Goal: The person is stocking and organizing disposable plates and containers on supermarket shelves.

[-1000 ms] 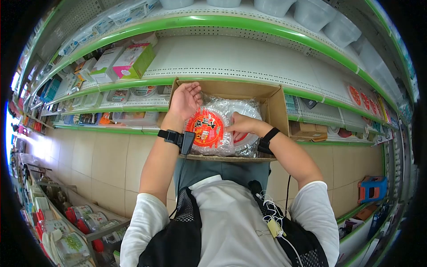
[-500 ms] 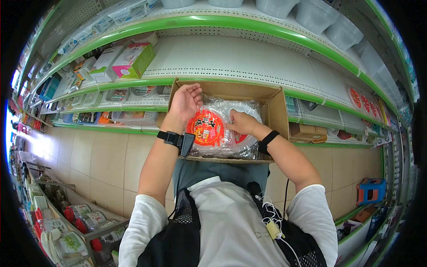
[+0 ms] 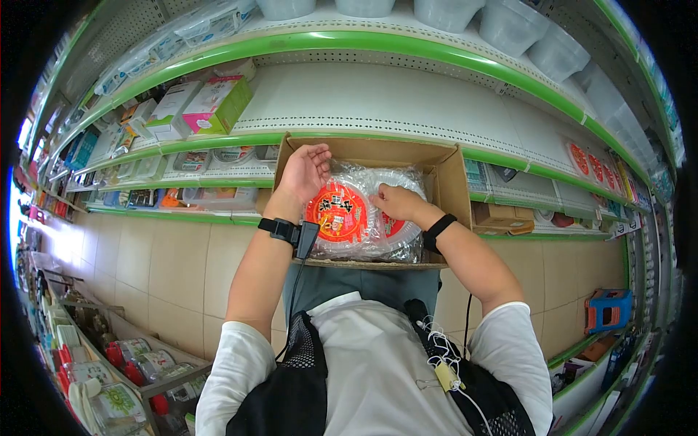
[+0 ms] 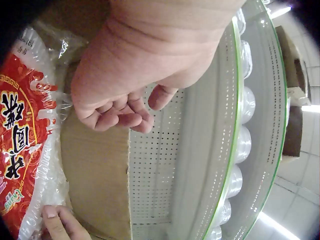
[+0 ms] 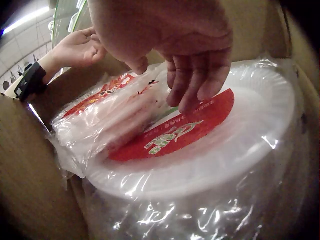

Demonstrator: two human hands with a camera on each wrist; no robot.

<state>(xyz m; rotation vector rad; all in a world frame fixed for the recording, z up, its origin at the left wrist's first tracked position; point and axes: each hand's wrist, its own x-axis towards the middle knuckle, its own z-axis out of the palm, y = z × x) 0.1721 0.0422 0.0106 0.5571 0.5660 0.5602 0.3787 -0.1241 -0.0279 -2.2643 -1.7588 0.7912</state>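
Note:
A cardboard carton (image 3: 445,167) holds clear-wrapped packs of white disposable plates with fluted rims. The left pack of plates (image 3: 338,211) has a round red label with black characters; it leans over the edge of the right pack of plates (image 5: 260,120). My right hand (image 3: 402,203) is inside the carton between the two packs. Its thumb and fingers pinch the left pack's wrapped edge, with the fingertips over the right pack's red label. My left hand (image 3: 305,173) stays by the carton's left wall, fingers loosely curled and holding nothing.
Behind the carton runs a white shelf (image 3: 363,94) with a green edge. Boxes (image 3: 217,105) stand at its left, more red-labelled packs (image 3: 587,158) at its right. Clear tubs (image 3: 512,25) sit on the shelf above. A blue and orange stool (image 3: 608,311) is at the right.
My right thumb has lowered and drawn closer to the fingers at the left pack's edge. The left hand and the carton have hardly moved.

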